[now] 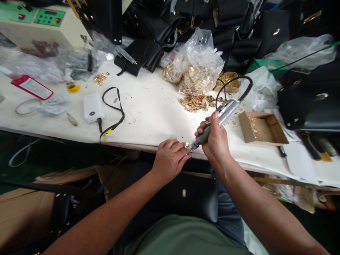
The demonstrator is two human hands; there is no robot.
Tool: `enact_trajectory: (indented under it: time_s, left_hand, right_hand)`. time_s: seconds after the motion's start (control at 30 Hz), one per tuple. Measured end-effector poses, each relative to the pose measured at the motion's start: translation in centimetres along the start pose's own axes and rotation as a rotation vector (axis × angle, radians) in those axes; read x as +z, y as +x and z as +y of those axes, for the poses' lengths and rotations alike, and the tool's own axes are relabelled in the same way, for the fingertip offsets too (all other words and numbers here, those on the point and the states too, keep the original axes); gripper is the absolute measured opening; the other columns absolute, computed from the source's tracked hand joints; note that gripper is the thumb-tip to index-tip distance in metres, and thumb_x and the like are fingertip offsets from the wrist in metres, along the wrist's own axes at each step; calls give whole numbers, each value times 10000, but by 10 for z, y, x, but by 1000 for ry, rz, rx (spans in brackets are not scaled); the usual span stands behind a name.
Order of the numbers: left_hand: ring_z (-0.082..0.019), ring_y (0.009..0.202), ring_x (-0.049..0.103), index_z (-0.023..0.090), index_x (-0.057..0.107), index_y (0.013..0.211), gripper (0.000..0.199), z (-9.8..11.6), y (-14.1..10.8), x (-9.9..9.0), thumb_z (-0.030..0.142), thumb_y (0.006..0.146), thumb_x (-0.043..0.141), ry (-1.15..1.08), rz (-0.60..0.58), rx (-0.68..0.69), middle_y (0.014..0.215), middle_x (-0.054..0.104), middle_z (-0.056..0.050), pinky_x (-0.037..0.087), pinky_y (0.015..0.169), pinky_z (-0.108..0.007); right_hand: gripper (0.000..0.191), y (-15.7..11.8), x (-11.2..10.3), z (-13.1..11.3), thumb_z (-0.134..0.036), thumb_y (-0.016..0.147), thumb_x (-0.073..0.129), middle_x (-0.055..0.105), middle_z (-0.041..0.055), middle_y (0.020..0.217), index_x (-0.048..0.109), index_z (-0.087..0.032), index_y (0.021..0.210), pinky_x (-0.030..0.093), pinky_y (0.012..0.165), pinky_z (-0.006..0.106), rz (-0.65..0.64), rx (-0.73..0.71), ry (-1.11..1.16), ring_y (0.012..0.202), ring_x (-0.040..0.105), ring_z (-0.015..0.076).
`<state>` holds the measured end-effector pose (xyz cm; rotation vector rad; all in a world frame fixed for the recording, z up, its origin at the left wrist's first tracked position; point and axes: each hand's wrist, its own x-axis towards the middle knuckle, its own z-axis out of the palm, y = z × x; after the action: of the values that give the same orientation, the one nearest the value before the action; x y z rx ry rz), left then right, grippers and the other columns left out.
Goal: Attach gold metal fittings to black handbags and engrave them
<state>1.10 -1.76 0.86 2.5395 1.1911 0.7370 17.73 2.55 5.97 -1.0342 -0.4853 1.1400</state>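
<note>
Wrapped in my right hand (pixel 216 136) is a grey electric screwdriver (pixel 224 115), slanting down to the left, with a black coiled cord at its back end. Its bit reaches a small gold metal clasp (pixel 187 146) at the table's front edge. My left hand (pixel 171 156) lies with fingers closed against that clasp, holding it at the fingertips. On my lap, below both hands, rests a black leather bag (pixel 196 198) with a small pale fitting (pixel 183 193) on its face. Whether the clasp is joined to the bag is hidden by my left hand.
Gold clasps (pixel 196 102) lie piled before a clear plastic bag (pixel 200 71) of more. At right stands a cardboard box (pixel 273 131) with tiny screws. A white power bank (pixel 92 107) with a black cable sits left. Black bags (pixel 151 23) crowd the back.
</note>
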Motion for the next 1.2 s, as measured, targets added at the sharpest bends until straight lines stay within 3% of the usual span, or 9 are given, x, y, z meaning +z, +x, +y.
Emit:
enact_trajectory:
  time_s: [0.73, 1.2]
  left_hand:
    - [-257, 1196, 587, 267, 727, 1194, 240, 1, 1, -2, 311, 1014, 575, -1, -10, 0, 1250, 735, -32, 430, 1042, -495]
    - [-261, 1190, 595, 272, 723, 1213, 250, 1, 1, 0, 297, 1014, 572, 8, -4, -1, 1258, 737, -32, 437, 1032, -498]
  right_hand:
    - [532, -5, 3, -3, -691, 753, 782, 514, -77, 656, 529, -232, 849, 503, 470, 206, -6, -3, 34, 502, 532, 85]
    - [456, -8, 3, -2, -635, 821, 757, 546, -66, 653, 551, -228, 839, 520, 501, 224, 0, -92, -33, 507, 543, 92]
